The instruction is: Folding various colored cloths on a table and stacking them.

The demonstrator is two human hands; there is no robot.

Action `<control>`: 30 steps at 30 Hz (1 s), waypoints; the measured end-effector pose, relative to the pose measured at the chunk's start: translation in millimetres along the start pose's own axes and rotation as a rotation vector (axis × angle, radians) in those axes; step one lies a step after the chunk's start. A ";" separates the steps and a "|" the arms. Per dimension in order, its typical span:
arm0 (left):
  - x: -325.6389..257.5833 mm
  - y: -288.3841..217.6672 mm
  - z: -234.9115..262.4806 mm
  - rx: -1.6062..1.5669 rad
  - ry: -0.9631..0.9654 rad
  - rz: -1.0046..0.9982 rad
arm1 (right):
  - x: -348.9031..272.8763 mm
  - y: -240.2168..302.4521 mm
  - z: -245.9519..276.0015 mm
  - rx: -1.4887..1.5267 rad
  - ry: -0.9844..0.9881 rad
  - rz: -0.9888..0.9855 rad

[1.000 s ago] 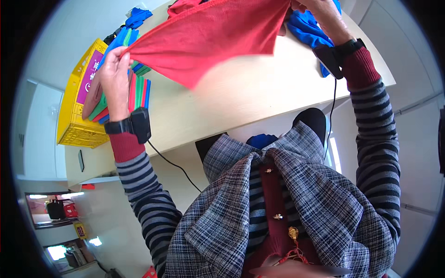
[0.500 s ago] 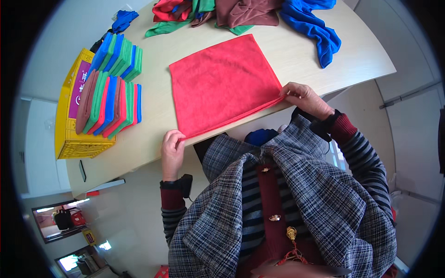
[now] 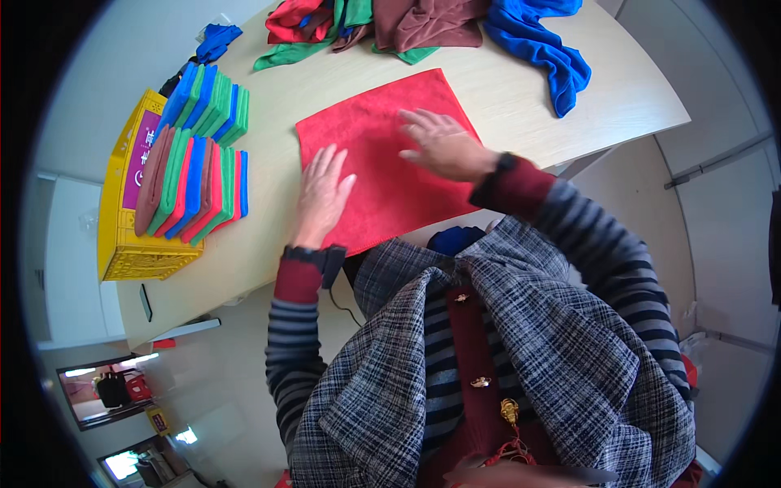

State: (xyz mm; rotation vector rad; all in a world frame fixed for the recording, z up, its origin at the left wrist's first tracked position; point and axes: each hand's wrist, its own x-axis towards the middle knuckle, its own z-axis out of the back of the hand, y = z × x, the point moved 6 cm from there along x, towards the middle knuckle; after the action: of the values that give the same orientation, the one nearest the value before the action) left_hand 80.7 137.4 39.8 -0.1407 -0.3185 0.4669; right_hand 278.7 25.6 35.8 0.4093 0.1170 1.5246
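A red cloth [image 3: 390,183] lies spread on the pale wooden table, its near edge at the table's front edge. My left hand [image 3: 323,195] is over the cloth's left side, fingers stretched out and apart. Over the upper right part of the cloth is my right hand [image 3: 443,145], also flat with fingers spread, slightly blurred. Neither hand grips anything. Whether the palms press on the cloth or hover just above it, I cannot tell.
At the left, a yellow crate [image 3: 154,260] holds rows of folded cloths [image 3: 195,187] in brown, green, red and blue. Loose crumpled cloths [image 3: 427,24] lie along the far side, with a blue cloth [image 3: 553,61] at the far right. A dark flat object [image 3: 146,302] rests near the table's left corner.
Both hands have let go of the red cloth's near corners and moved forward over it, fingers now spread. My right hand has also shifted left. The cloth's near edge sits slightly closer to me.
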 end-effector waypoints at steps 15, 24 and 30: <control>-36.7 45.6 -34.0 0.193 0.038 0.221 | -22.9 -89.8 -18.1 -0.222 0.005 -0.177; 22.3 29.7 -23.4 0.176 0.065 0.197 | 49.1 -83.2 -10.7 0.053 0.021 -0.175; 77.8 37.7 -67.0 0.156 0.084 0.187 | 98.5 -24.3 -47.9 -0.048 0.021 -0.174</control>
State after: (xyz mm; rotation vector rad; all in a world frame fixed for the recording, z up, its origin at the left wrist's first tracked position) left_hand 153.0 202.7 -10.0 -0.0381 -0.1862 0.6669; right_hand 291.4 131.4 0.9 0.3362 0.1285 1.3576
